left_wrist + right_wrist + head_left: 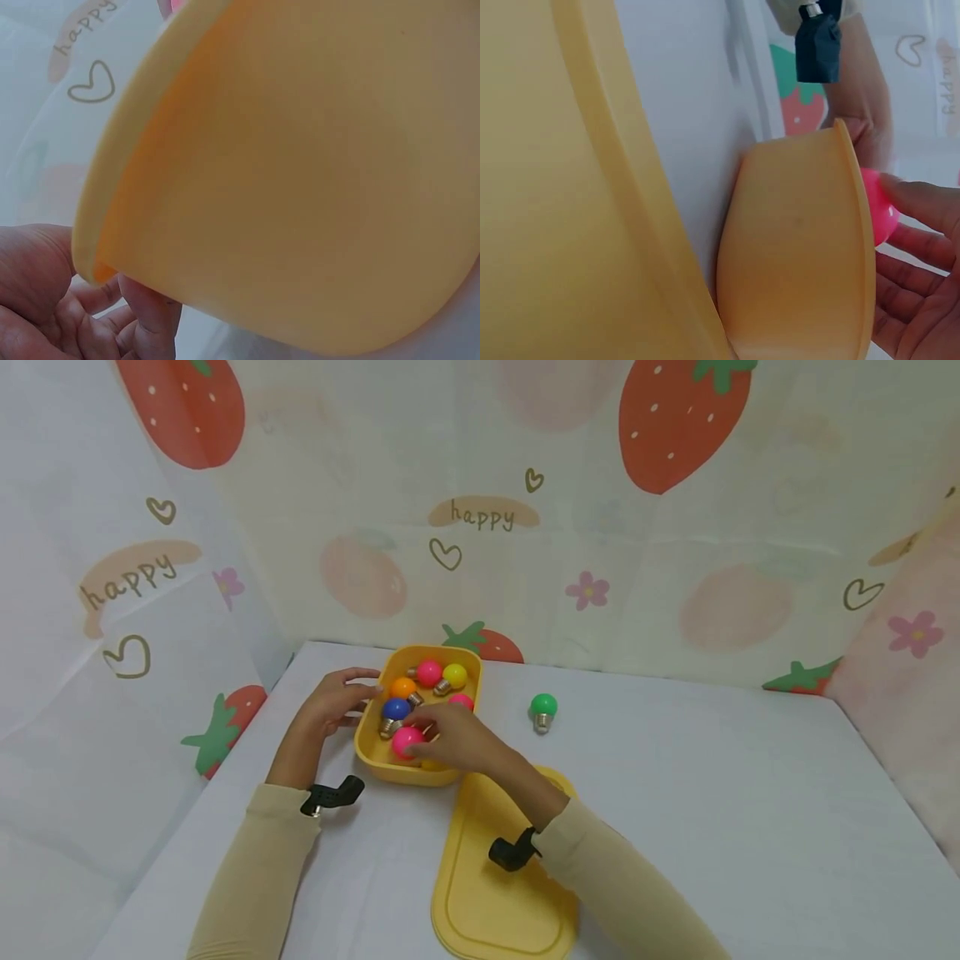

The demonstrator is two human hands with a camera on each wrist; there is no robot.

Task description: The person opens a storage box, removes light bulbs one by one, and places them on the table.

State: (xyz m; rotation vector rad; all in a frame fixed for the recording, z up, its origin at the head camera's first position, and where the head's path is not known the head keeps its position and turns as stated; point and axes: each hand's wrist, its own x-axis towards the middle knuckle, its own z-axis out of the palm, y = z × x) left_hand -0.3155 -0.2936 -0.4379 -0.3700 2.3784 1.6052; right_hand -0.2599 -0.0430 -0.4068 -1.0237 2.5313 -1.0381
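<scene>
A yellow plastic box [367, 760] with rounded corners holds several coloured light bulbs. My left hand [333, 702] grips its left rim, fingers over the edge; in the left wrist view the thumb [154, 315] lies against the outer wall. My right hand [457, 739] reaches over the box's front right and pinches a pink light bulb [407, 742], its base hidden. In the right wrist view the thumb presses that pink bulb [881, 210] just past the rim. Close beside it in the box lie a blue bulb [396, 708] and an orange bulb [402, 687].
Another pink bulb [430, 673] and a yellow bulb [454, 676] lie at the back of the box. A green bulb [543, 705] stands on the white table [712, 793] to the right. The yellow lid [495, 902] lies in front, under the right forearm. Patterned cloth walls surround the table.
</scene>
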